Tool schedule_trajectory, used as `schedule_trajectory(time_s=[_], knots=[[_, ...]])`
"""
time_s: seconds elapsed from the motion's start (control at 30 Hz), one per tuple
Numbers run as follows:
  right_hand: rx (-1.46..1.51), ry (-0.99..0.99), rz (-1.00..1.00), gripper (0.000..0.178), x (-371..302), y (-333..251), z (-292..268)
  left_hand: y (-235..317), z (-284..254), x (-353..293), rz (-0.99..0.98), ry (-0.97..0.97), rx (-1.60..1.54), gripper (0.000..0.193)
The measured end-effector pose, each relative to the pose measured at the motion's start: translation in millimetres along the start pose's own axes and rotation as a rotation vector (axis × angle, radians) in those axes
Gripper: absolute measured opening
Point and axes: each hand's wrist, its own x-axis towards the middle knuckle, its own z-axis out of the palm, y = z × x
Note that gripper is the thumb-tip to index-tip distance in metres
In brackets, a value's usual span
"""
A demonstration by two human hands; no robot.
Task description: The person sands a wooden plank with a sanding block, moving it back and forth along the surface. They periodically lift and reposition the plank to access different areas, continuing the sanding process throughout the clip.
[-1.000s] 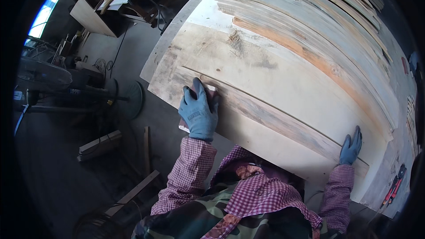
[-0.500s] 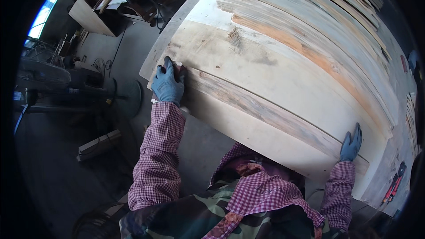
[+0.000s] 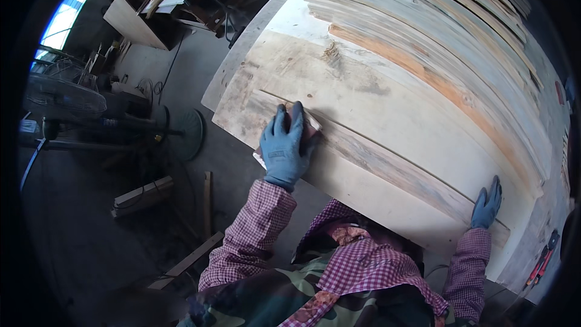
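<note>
A long narrow wooden board (image 3: pixel 382 162) with grey-brown grain lies slantwise on a pale plywood panel (image 3: pixel 411 118) in front of me. My left hand (image 3: pixel 285 148), in a blue-grey work glove, presses on the board toward its left end. Under its fingers is a dark reddish piece of sandpaper (image 3: pixel 311 122) with a pale edge; most of it is hidden by the glove. Gloved as well, my right hand (image 3: pixel 486 207) lies flat across the board near its right end, fingers stretched out, holding nothing.
Stacked wooden boards (image 3: pixel 417 42) cover the far side of the worktop. Red-handled pliers (image 3: pixel 541 260) lie at its right edge. A small heap of shavings (image 3: pixel 331 54) sits on the panel. On the left floor stand a fan (image 3: pixel 69 94) and wood offcuts (image 3: pixel 142 197).
My left hand has slid to the right along the board with the sandpaper, uncovering the board's left end. My right hand stays on the board; the whole view has shifted slightly.
</note>
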Motion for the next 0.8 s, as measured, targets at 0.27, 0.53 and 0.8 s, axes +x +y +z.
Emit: schedule_trajectory(time_s=[0.27, 0.53, 0.8], knots=[[0.027, -0.033, 0.066, 0.056, 6, -18, -1, -87, 2, 49, -0.179, -0.063, 0.182, 0.076], [0.008, -0.025, 0.002, 0.054, 3, -9, -4, 105, -8, -28, 0.326, -0.288, -0.414, 0.083], [0.019, -0.009, 0.037, 0.054, 4, -17, -3, -66, -13, 36, -0.069, -0.103, 0.077, 0.076]])
